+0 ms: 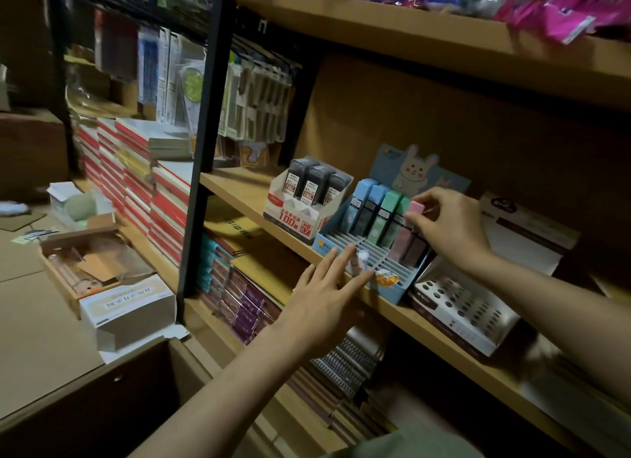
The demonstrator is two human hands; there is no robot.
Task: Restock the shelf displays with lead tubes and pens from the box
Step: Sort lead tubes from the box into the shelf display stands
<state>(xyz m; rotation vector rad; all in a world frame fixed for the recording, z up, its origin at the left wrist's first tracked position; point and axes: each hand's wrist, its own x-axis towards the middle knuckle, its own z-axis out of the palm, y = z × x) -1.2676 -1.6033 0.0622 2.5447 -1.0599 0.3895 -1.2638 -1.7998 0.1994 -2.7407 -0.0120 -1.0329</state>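
Note:
A blue slotted display box (386, 273) with a rabbit backing card stands on the wooden shelf (246, 198). Its back row holds blue, green and pink lead tubes (375, 211). My right hand (447, 225) pinches the top of a pink lead tube (415, 209) standing at the right end of that row. My left hand (324, 297) lies flat with straight fingers against the front of the display box. To the left stands a white display box of dark lead tubes (307, 198).
A white display tray with dark holes (457, 311) sits right of the blue box. An open cardboard box (136, 389) is at lower left, with small cartons (126, 307) on flattened cardboard. Notebooks fill the lower shelf (239, 287).

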